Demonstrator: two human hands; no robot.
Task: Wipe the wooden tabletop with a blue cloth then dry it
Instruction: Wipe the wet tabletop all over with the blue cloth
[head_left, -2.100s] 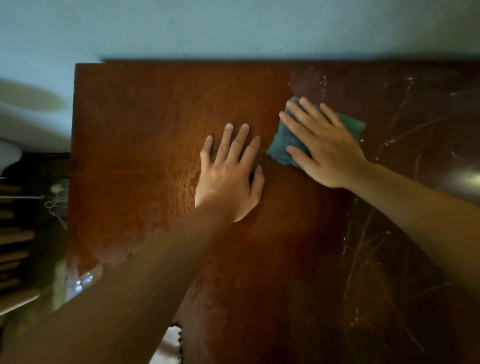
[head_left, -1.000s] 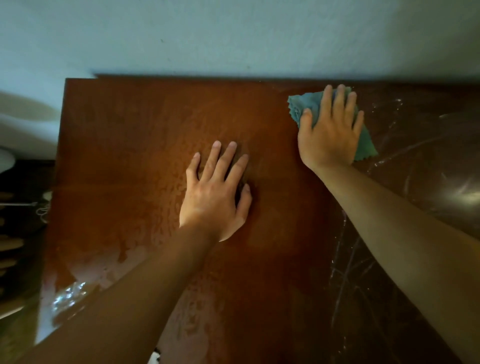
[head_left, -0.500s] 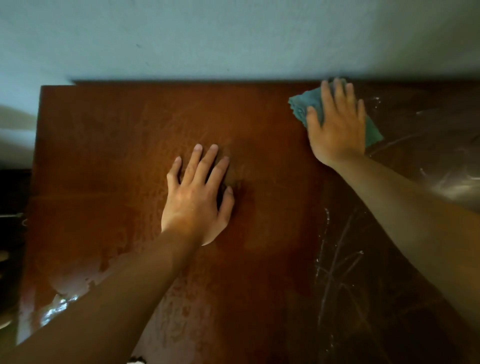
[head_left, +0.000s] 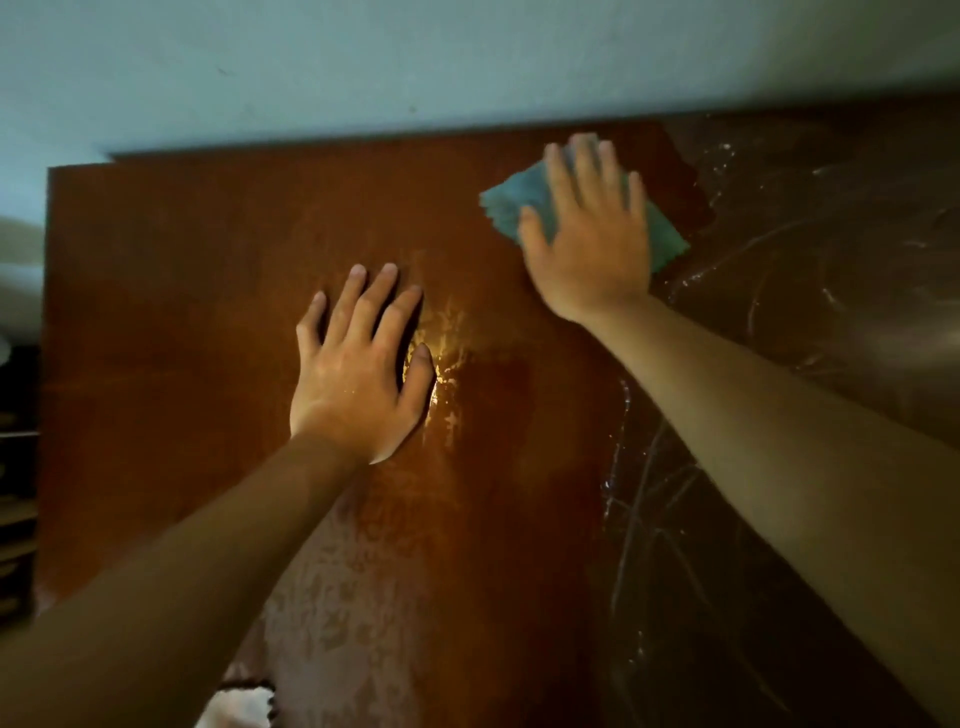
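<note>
The blue cloth (head_left: 511, 205) is a bunched, teal-blue rag with a crinkled, layered left edge; it lies in the upper right of centre on the wooden surface (head_left: 171, 291), mostly covered by the right hand (head_left: 589, 234). Only its left corner and a strip at lower right peek out past the hand. The right hand presses flat on the cloth with fingers straight and slightly spread, fingertips blurred and pointing toward the far edge. The left hand (head_left: 358, 371) lies palm down on bare wood at the middle of the frame, fingers extended and fanned, holding nothing.

The wood is reddish brown on the left and centre, with a bright wet glint just right of the left hand's thumb. The right part of the frame looks darker and carries pale streaks and smears. Mottled patches show at bottom centre.

The far edge of the surface runs along the pale blue-grey wall (head_left: 363, 67) across the top, just beyond the cloth. The left edge stands near the frame's left side, with dim shapes past it that cannot be made out. Bare wood spreads wide to the left of both hands.
</note>
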